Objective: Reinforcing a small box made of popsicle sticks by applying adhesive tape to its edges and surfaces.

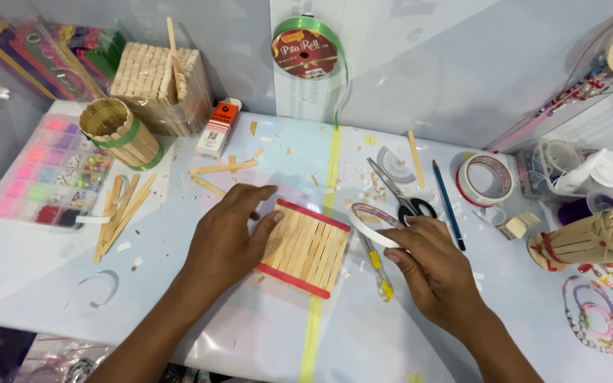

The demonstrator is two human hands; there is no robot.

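Observation:
A flat square panel of wooden craft sticks (305, 247) with red strips along its top and bottom edges lies at the table's middle. My left hand (227, 237) rests flat on the panel's left side, holding it down. My right hand (431, 266) grips a small roll of white double-sided tape (372, 222) just right of the panel, tilted above the table. A yellow-handled craft knife (378, 268) lies under that hand's fingers.
Black-handled scissors (400, 195), a pencil (448, 203) and a tape roll (485, 179) lie to the right. A stick-built cup (118, 131), a stick house (159, 86), a bead box (47, 170) and loose sticks (120, 213) sit left. A green ribbon spool (305, 47) hangs on the wall.

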